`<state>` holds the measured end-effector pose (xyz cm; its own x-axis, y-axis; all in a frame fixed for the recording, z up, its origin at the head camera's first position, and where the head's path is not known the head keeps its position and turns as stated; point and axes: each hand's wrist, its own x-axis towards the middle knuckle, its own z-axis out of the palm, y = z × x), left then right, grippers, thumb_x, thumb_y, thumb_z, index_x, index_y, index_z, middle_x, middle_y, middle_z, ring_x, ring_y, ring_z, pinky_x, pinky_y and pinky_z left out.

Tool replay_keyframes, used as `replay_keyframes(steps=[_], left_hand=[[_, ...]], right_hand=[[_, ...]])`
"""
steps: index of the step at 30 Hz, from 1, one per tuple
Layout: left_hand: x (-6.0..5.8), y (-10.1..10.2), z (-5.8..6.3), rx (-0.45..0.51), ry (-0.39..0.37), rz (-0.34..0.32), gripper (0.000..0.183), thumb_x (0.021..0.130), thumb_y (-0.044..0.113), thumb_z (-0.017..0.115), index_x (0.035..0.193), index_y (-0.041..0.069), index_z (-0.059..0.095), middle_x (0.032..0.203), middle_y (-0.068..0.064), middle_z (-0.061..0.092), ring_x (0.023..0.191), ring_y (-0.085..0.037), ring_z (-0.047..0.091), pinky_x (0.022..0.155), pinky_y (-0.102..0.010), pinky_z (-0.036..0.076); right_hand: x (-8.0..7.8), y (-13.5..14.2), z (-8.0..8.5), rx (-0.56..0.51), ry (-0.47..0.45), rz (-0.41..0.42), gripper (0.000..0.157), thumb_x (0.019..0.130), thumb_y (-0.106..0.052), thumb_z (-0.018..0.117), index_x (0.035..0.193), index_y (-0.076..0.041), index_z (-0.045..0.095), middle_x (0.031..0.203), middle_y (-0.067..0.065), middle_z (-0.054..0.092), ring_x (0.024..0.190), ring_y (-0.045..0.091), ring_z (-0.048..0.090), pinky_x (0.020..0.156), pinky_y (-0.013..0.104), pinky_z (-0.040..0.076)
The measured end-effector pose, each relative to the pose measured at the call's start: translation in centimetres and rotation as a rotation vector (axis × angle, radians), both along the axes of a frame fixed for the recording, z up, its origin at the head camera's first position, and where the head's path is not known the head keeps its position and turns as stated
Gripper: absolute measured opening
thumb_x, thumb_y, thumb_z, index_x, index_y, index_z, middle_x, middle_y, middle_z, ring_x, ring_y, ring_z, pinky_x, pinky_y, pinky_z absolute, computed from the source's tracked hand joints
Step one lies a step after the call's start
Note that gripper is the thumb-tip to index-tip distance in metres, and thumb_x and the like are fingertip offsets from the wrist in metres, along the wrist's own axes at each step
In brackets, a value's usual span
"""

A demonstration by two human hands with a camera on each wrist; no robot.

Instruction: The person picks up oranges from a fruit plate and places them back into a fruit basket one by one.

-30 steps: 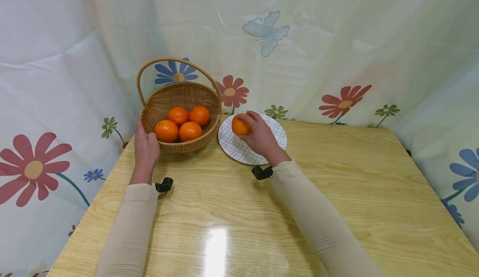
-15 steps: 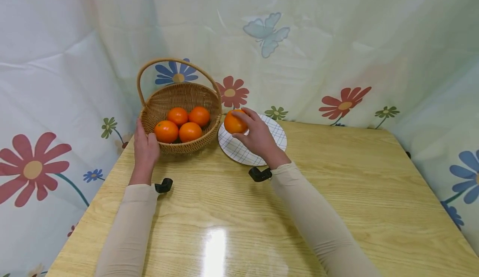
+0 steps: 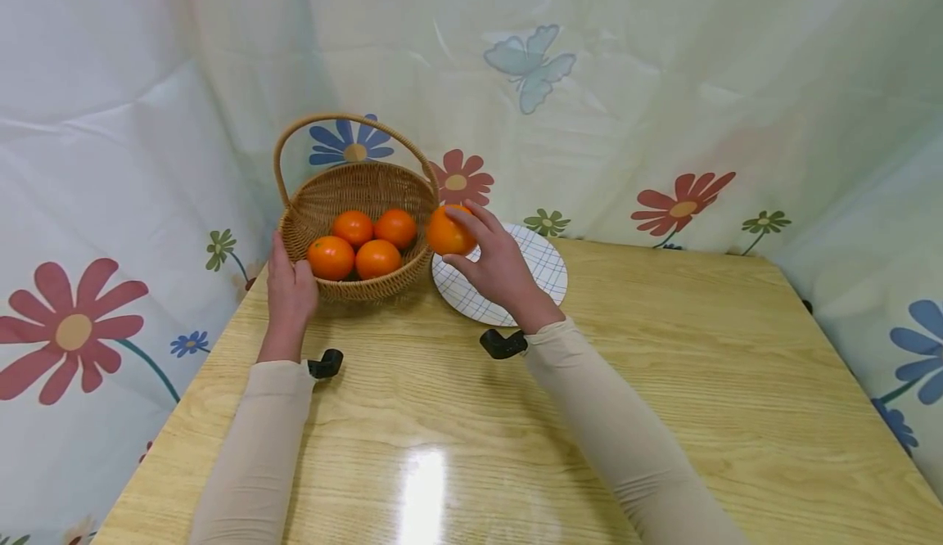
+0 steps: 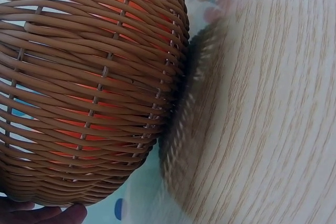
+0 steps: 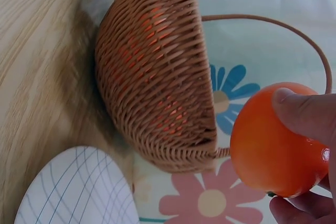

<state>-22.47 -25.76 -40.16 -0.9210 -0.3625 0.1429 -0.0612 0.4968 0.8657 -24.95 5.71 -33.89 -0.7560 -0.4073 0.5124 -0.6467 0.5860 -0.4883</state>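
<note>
In the head view my right hand (image 3: 497, 265) holds an orange (image 3: 448, 231) between thumb and fingers, raised over the left part of a plate and close to the basket's right rim. The right wrist view shows the thumb pressed on the same orange (image 5: 278, 140), clear of the wicker. My left hand (image 3: 291, 290) rests with its fingers along the left outer side of the wicker basket (image 3: 383, 287). Inside the basket lie several oranges (image 3: 379, 259). From the left wrist, the woven wall (image 4: 89, 87) fills the view, with fingertips (image 4: 73, 214) at its lower edge.
A round white plate (image 3: 541, 263) with a blue grid pattern lies right of the basket, partly behind my right hand. The basket's tall handle (image 3: 335, 119) arches above it. A flowered curtain (image 3: 626, 119) hangs behind the wooden table (image 3: 663, 324).
My right hand has lifted the orange from above the plate and carried it left and up toward the basket. My left hand has stayed at the basket's side.
</note>
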Motion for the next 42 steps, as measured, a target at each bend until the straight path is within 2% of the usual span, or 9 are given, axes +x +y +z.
replay_keyframes(steps=[12,17,33,42], left_hand=[[0.0,0.0,-0.2,-0.004,0.006,0.001,0.066,0.097,0.023,0.023,0.157,0.020,-0.003,0.164,-0.006,0.003,0.151,-0.029,0.007,0.121,-0.050,0.010],[0.0,0.0,-0.2,0.002,0.000,0.003,0.066,0.097,0.024,0.023,0.157,0.020,-0.003,0.164,-0.005,0.002,0.151,-0.027,0.006,0.122,-0.049,0.009],[0.2,0.3,-0.1,0.000,0.015,0.007,0.066,0.097,0.024,0.024,0.157,0.020,-0.002,0.164,-0.005,0.004,0.151,-0.028,0.008,0.122,-0.048,0.011],[0.1,0.3,-0.2,-0.007,0.017,0.010,0.066,0.097,0.023,0.025,0.157,0.019,-0.002,0.164,-0.006,0.005,0.151,-0.028,0.008,0.122,-0.048,0.010]], right_hand=[[0.2,-2.0,0.5,-0.021,0.012,0.026,0.066,0.083,-0.026,0.075,0.143,-0.024,0.046,0.153,0.010,0.035,0.131,0.032,0.048,0.101,0.042,0.049],[-0.1,-2.8,0.3,-0.038,0.021,0.038,0.066,0.083,-0.026,0.075,0.142,-0.023,0.046,0.153,0.013,0.035,0.131,0.033,0.049,0.101,0.043,0.048],[-0.6,-4.3,-0.6,-0.015,-0.065,-0.005,0.067,0.085,-0.030,0.073,0.144,-0.024,0.042,0.151,0.014,0.033,0.130,0.033,0.048,0.102,0.043,0.047],[-0.8,-4.5,-0.7,-0.017,-0.068,-0.012,0.067,0.086,-0.031,0.072,0.144,-0.024,0.039,0.150,0.015,0.033,0.127,0.035,0.050,0.101,0.044,0.048]])
